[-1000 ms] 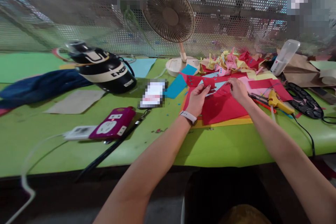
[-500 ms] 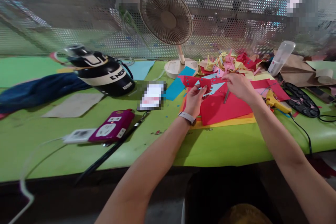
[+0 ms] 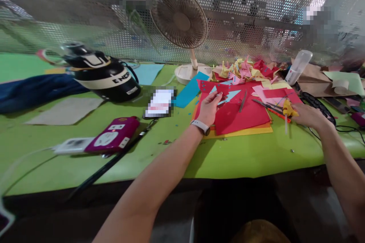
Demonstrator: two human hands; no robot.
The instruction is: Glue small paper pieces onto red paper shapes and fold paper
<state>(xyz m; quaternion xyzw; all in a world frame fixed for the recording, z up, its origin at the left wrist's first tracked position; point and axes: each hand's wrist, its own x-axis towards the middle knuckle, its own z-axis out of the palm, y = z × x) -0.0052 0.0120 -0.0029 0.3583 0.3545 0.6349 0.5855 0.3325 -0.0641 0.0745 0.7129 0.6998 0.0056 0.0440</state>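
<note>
My left hand (image 3: 209, 107), with a watch on its wrist, pinches a folded red paper piece (image 3: 221, 90) above the stacked sheets. My right hand (image 3: 309, 115) is closed around a yellow glue gun (image 3: 289, 109) at the right of the stack, with a pale glue stick pointing down from it. Its grip on the handle is partly hidden. Scissors (image 3: 268, 107) with orange on the handle lie just left of the glue gun. On the red sheet (image 3: 239, 119) rest metal tweezers (image 3: 243, 102) and light blue paper pieces (image 3: 229, 97).
Behind the sheets is a heap of folded paper shapes (image 3: 245, 70). A desk fan (image 3: 181, 19) stands at the back. To the left are a black bottle (image 3: 110, 79), a phone (image 3: 159, 102) and a purple power strip (image 3: 112, 134). A clear bottle (image 3: 299, 67) leans at the right.
My right hand has left the red paper, moved right and taken hold of the glue gun, which is now lifted and turned. My left hand keeps the red paper. The view has shifted slightly.
</note>
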